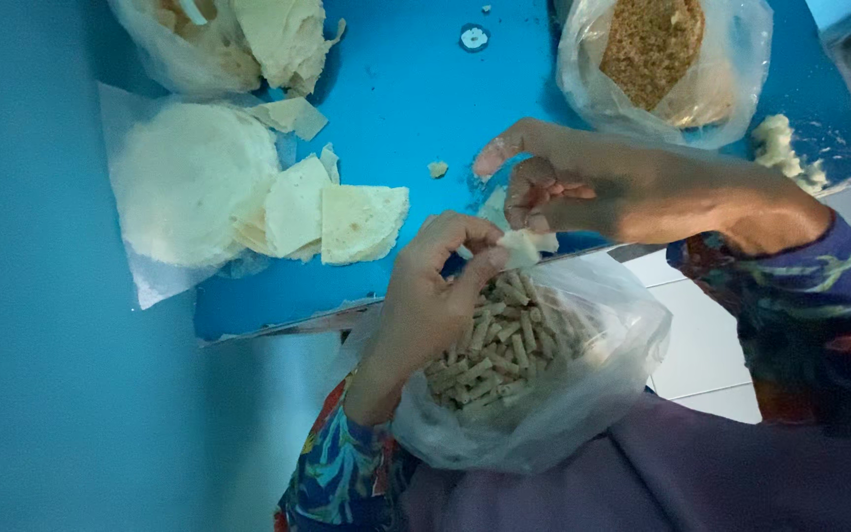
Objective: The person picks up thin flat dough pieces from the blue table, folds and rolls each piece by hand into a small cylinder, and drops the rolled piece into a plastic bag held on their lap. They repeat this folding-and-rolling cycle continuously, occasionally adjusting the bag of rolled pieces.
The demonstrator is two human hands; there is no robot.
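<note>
Both hands pinch one small dough piece over an open bag of rolls.

Left hand [435, 286] and right hand [583, 187] press fingertips on the piece [522, 246], just past the table's [396, 89] near edge, above the bag [544, 394] in the lap. Cut wrappers [327, 212] lie near the left edge. Risk: thin dough may tear under uneven pinching, or the unsupported bag may slip and spill.
</note>
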